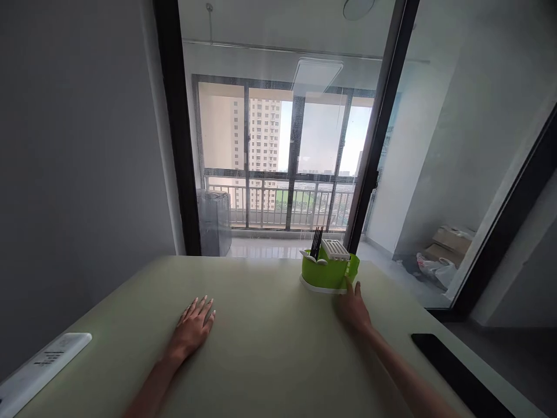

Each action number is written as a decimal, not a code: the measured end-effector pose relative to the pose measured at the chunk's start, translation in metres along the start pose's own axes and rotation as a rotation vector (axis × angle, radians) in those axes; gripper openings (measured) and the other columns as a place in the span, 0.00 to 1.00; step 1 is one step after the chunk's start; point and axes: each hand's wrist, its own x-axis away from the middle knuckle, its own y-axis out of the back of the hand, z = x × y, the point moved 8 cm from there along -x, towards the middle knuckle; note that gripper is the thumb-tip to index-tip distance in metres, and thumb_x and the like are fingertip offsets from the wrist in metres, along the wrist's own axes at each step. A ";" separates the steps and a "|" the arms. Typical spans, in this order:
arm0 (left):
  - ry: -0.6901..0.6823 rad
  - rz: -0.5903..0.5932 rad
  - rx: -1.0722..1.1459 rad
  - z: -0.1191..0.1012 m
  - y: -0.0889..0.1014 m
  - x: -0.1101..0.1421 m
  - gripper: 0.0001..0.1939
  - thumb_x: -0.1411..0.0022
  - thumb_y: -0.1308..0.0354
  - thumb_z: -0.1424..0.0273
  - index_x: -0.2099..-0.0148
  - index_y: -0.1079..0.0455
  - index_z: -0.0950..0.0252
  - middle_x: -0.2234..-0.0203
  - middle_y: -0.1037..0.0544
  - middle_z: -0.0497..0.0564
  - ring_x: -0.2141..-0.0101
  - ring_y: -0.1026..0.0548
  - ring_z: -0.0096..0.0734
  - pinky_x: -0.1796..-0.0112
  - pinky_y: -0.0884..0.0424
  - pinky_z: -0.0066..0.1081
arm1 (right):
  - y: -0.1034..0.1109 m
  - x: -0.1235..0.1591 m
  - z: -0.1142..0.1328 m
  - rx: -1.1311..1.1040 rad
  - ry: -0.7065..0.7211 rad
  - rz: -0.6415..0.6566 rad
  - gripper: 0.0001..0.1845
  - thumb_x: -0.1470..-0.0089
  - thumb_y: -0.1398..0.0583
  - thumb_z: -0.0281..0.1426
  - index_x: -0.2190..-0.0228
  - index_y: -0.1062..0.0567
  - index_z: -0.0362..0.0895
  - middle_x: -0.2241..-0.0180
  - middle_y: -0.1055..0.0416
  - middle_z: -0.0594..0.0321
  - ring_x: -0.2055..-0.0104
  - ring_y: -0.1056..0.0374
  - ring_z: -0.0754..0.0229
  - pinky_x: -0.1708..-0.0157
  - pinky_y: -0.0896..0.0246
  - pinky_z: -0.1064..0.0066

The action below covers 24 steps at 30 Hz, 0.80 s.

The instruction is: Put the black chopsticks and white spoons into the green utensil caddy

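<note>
On the pale green table stands a lime-green utensil holder (324, 274) with a white base. Black chopsticks (317, 242) stick up from it, white spoon-like ends (321, 262) show over its front rim, and a white slotted top (335, 249) covers its raised part. My right hand (355, 307) is at the holder's lower right front. Two fingers point up close against the green wall, apart from each other; whether they touch it I cannot tell, and the other fingers are blurred. My left hand (194, 325) lies flat on the table, fingers stretched out, holding nothing.
A long white object (46, 363) lies along the table's (261, 360) left edge. On the right edge lies a flat black object (452, 368). Beyond the table are dark-framed glass doors (174, 128), a grey box-like appliance (215, 223), and cardboard with plastic bags (444, 255).
</note>
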 end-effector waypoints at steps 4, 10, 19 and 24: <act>-0.003 -0.016 0.007 0.001 0.000 -0.002 0.33 0.30 0.58 0.56 0.29 0.39 0.64 0.30 0.41 0.52 0.29 0.47 0.48 0.32 0.48 0.48 | -0.001 0.012 0.011 -0.094 0.029 0.027 0.39 0.33 0.55 0.36 0.27 0.63 0.47 0.27 0.60 0.39 0.42 0.29 0.42 0.55 0.33 0.61; 0.003 -0.022 0.003 0.004 -0.003 -0.004 0.33 0.31 0.58 0.57 0.30 0.38 0.64 0.30 0.41 0.52 0.29 0.47 0.47 0.32 0.48 0.47 | 0.000 0.033 0.035 -0.188 0.074 0.026 0.39 0.34 0.54 0.34 0.27 0.63 0.49 0.27 0.60 0.43 0.40 0.31 0.44 0.52 0.34 0.61; -0.006 -0.034 0.015 0.005 -0.003 -0.005 0.33 0.30 0.58 0.56 0.30 0.38 0.64 0.30 0.41 0.52 0.29 0.47 0.48 0.33 0.48 0.47 | 0.004 0.059 0.080 -0.283 0.153 0.069 0.40 0.37 0.51 0.32 0.27 0.57 0.48 0.27 0.57 0.45 0.40 0.30 0.44 0.50 0.33 0.60; -0.003 -0.021 0.018 0.005 -0.003 -0.004 0.33 0.30 0.60 0.55 0.29 0.39 0.63 0.29 0.42 0.52 0.29 0.47 0.49 0.33 0.48 0.48 | 0.007 0.085 0.115 -0.340 0.214 0.108 0.42 0.39 0.48 0.29 0.28 0.55 0.52 0.27 0.56 0.47 0.33 0.38 0.44 0.48 0.34 0.60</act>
